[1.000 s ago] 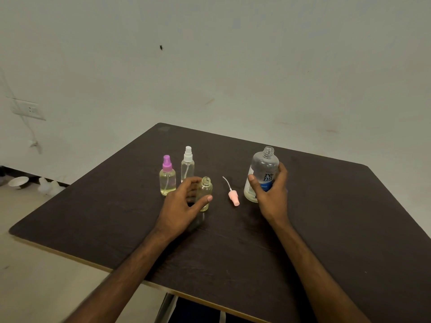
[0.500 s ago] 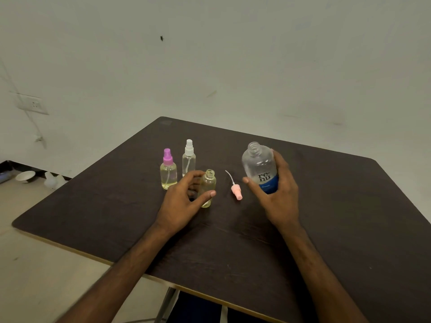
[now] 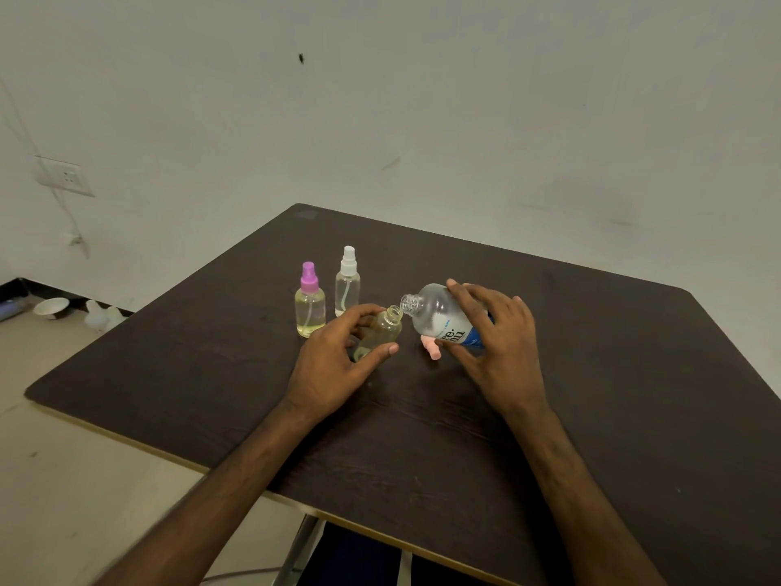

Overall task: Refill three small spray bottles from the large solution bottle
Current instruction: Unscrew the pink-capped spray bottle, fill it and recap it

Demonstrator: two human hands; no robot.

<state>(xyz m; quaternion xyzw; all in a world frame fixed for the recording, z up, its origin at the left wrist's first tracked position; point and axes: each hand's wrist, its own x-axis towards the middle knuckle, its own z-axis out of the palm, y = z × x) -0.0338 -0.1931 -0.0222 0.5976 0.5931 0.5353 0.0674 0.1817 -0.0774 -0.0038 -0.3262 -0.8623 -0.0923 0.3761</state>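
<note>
My right hand (image 3: pixel 498 348) grips the large clear solution bottle (image 3: pixel 435 317), uncapped and tipped left, its mouth just above the neck of an open small bottle (image 3: pixel 382 329). My left hand (image 3: pixel 338 365) holds that small bottle, which leans slightly right and holds yellowish liquid. A pink spray cap (image 3: pixel 431 348) lies on the table, partly hidden under the big bottle. A purple-capped spray bottle (image 3: pixel 309 302) and a white-capped spray bottle (image 3: pixel 348 283) stand capped behind my left hand.
All of it rests on a dark brown table (image 3: pixel 591 395) whose front edge runs near my forearms. A wall socket (image 3: pixel 65 177) is on the left wall. A small white bowl (image 3: pixel 50 307) lies on the floor at the left.
My right hand lifted the large bottle off the table and tipped it left until its mouth met the small open bottle. My left hand kept its hold and tilted the small bottle slightly.
</note>
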